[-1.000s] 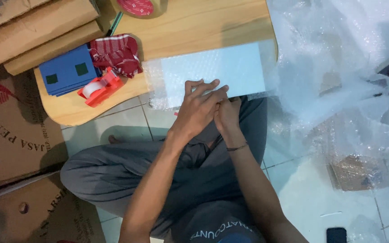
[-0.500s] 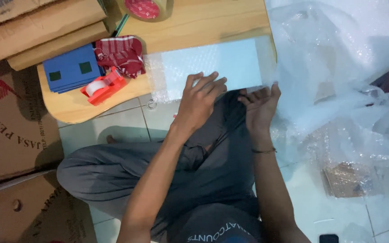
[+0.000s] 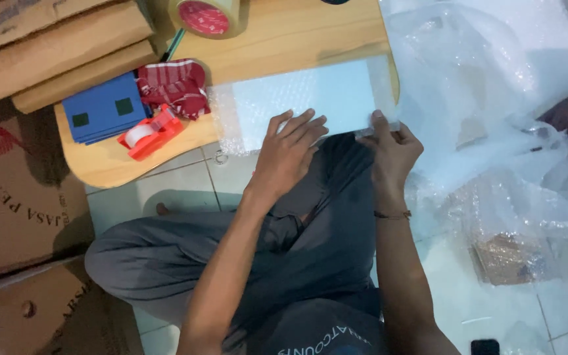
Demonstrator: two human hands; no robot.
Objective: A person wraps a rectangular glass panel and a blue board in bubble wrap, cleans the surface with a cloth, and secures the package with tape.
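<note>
- The flat pale-blue parcel [image 3: 310,98], wrapped in bubble wrap, lies at the near edge of the wooden worktop [image 3: 297,39], its long axis running left to right across the person's lap.
- The left hand [image 3: 290,154] rests on the parcel's near edge, about the middle of its length, fingers [image 3: 307,125] spread flat and open, pressing down rather than gripping.
- The right hand [image 3: 392,148] is at the parcel's right-hand end, fingers pinched closed on the loose flap of wrap at that near corner; the thumb points up toward the edge.
- So the parcel lies straight ahead of both hands, away from the body, the left hand nearer its centre and the right hand at its end.
- On the worktop to the left: a red tape dispenser [image 3: 147,133] lying just in front of a stack of blue cards [image 3: 103,108], a red striped cloth [image 3: 175,85] beside them, and a roll of brown tape [image 3: 206,16] at the far edge.
- Cardboard boxes [image 3: 41,46] pile up on the left; I can't tell what is in them.
- To the right, a heap of clear bubble wrap [image 3: 488,118] covers the tiled floor [image 3: 179,190], with a small brown box [image 3: 507,256] showing under it, contents hidden.
</note>
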